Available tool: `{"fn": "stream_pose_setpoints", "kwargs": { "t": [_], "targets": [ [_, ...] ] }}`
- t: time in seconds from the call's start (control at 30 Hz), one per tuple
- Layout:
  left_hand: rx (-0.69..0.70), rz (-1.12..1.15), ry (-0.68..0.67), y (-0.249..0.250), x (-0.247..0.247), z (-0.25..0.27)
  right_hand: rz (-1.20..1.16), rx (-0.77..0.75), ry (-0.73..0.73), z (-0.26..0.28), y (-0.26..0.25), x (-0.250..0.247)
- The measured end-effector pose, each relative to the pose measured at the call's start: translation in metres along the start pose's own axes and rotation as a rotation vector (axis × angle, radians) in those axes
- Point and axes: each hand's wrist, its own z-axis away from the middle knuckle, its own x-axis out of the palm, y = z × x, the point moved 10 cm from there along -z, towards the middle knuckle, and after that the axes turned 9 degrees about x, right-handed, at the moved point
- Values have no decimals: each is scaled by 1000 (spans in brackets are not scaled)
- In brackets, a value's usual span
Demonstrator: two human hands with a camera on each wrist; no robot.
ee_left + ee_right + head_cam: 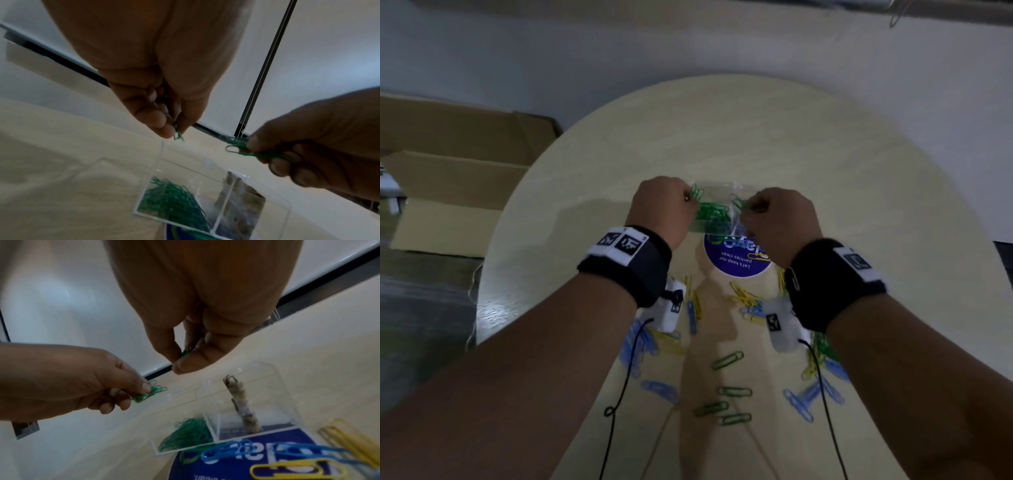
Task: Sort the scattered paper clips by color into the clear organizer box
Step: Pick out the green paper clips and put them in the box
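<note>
So I've got my left hand (661,209) pinching a small bunch of green paper clips (695,193) and my right hand (779,219) pinching another bunch (738,202), both over the clear plastic organizer box (714,226) on the pale round table (859,192), green pile (710,212) already in its left compartment.

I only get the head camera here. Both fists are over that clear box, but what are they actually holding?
Observer: Left hand pinches a bunch of green clips.
Operator: And the right one?
Observer: Right hand grips several green clips too.
Operator: Anything in the box's other compartment?
Observer: No clips visible; the green pile fills only the compartment beside it in the organizer box.
</note>
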Motion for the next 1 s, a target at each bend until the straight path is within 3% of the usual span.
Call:
{"fn": "stream_pose_setpoints", "kwargs": {
  "t": [0.17,0.3,0.43,0.63,0.8,1.0],
  "targets": [
    [-48,131,42,-11,2,0,37,-13,1,-7,-4,16],
    [68,82,111,-1,-18,37,-51,-33,-43,35,19,4],
    [266,57,-105,21,13,120,131,-128,-135,105,67,9],
    [488,-16,-338,64,81,245,391,-231,-63,200,144,12],
    [400,-102,-312,59,93,271,616,-190,-205,235,165,40],
    [338,-35,-220,58,84,260,536,-394,-232,234,147,41]
  ]
}}
